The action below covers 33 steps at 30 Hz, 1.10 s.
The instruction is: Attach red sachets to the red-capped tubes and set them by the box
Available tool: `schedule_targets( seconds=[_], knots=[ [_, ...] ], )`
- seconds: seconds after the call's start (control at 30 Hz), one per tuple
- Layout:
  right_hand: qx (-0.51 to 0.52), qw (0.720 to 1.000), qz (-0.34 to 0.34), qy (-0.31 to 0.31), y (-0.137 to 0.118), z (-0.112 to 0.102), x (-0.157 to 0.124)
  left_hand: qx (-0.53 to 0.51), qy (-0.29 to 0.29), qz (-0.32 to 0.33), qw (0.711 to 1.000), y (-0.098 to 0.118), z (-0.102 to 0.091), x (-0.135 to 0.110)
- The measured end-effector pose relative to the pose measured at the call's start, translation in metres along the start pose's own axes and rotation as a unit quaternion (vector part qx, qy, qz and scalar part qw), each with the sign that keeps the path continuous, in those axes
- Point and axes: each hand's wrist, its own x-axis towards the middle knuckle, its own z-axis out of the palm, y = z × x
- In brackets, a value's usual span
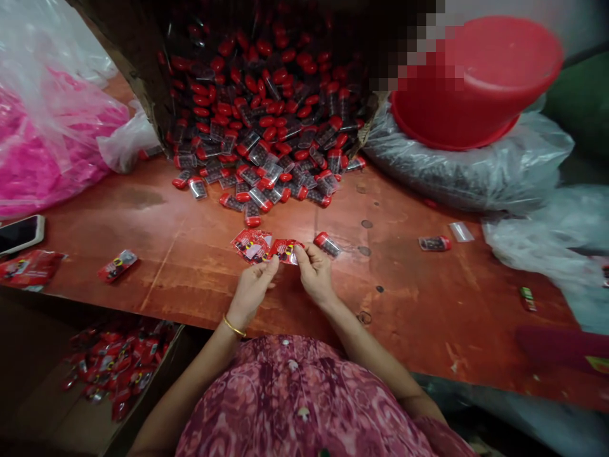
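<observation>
Both my hands meet over the red-brown table (pixel 200 266), near its front edge. My left hand (pixel 252 285), with a gold bangle at the wrist, pinches a small red printed packet (pixel 284 249). My right hand (pixel 314 271) pinches the same packet from its right side. A few more red packets (pixel 250 244) lie fanned out just left of it. A small clear vial with a red cap (pixel 327 244) lies on the table just beyond my right hand.
A big heap of red-capped vials (pixel 266 133) spills from a box at the back. A pink-filled plastic bag (pixel 42 146) sits left, a red basin (pixel 476 82) on a bag right. A phone (pixel 19 233) and loose packets (pixel 117 264) lie left. A box of packets (pixel 114 365) stands below the table.
</observation>
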Motion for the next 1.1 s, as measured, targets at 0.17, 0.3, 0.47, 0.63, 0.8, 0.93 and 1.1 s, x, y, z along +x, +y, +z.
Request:
schedule_targets(
  seconds=[0.17, 0.3, 0.47, 0.63, 0.8, 0.93, 1.1],
  knots=[
    [-0.012, 0.999, -0.030, -0.027, 0.003, 0.005, -0.011, -0.106, 0.011, -0.034, 0.994, 0.005, 0.019, 0.000],
    [-0.039, 0.997, -0.047, -0.046, 0.004, 0.003, -0.015, -0.120, 0.021, -0.034, 0.992, 0.008, 0.022, 0.005],
    [-0.278, 0.951, -0.135, -0.014, 0.012, -0.037, 0.001, -0.118, 0.053, -0.042, 0.991, 0.014, 0.015, 0.010],
    [-0.499, 0.861, -0.063, 0.074, 0.034, -0.079, 0.021, -0.143, 0.031, -0.083, 0.986, 0.016, 0.012, 0.013],
    [-0.318, 0.947, -0.049, 0.019, 0.033, -0.074, 0.010, -0.156, 0.011, -0.115, 0.981, 0.015, 0.013, 0.015],
    [-0.049, 0.993, 0.057, -0.087, 0.008, -0.062, -0.009, -0.157, -0.001, -0.117, 0.981, 0.016, 0.010, 0.014],
    [-0.008, 0.991, 0.055, -0.120, -0.015, -0.056, -0.020, -0.136, -0.003, -0.113, 0.984, 0.014, 0.012, 0.012]
  ],
)
